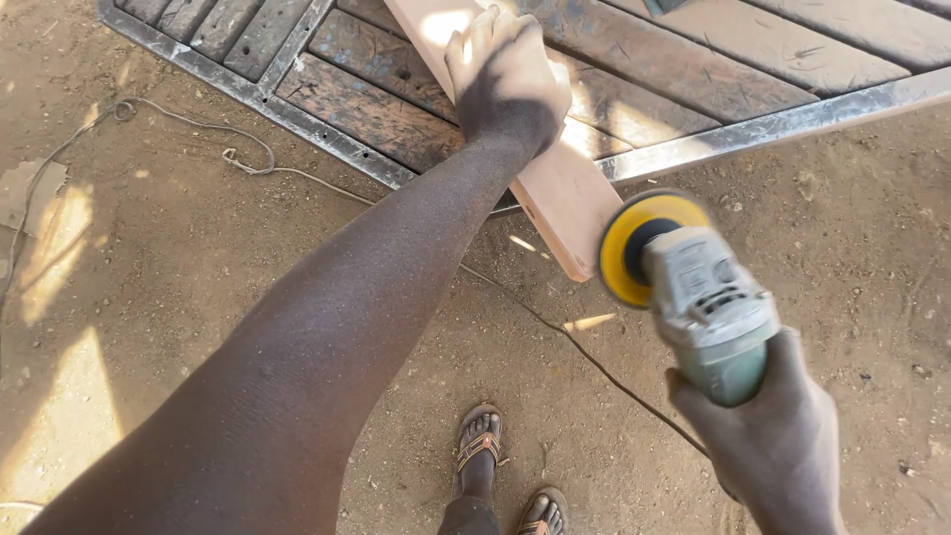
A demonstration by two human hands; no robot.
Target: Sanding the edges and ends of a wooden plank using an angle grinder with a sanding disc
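Observation:
My left hand (505, 74) presses down flat on a pale wooden plank (567, 203) that lies slanted over a metal-framed slatted panel (367, 109). The plank's near end sticks out past the frame's corner above the dirt. My right hand (778, 436) grips the body of a grey-green angle grinder (708, 297). Its yellow sanding disc (639, 243) sits just to the right of the plank's near end, close to the wood; I cannot tell if it touches.
A dark power cord (584, 357) runs across the sandy ground (178, 258) toward my right hand. A thin wire (248, 159) lies on the dirt at the left. My sandalled feet (495, 461) stand at the bottom centre.

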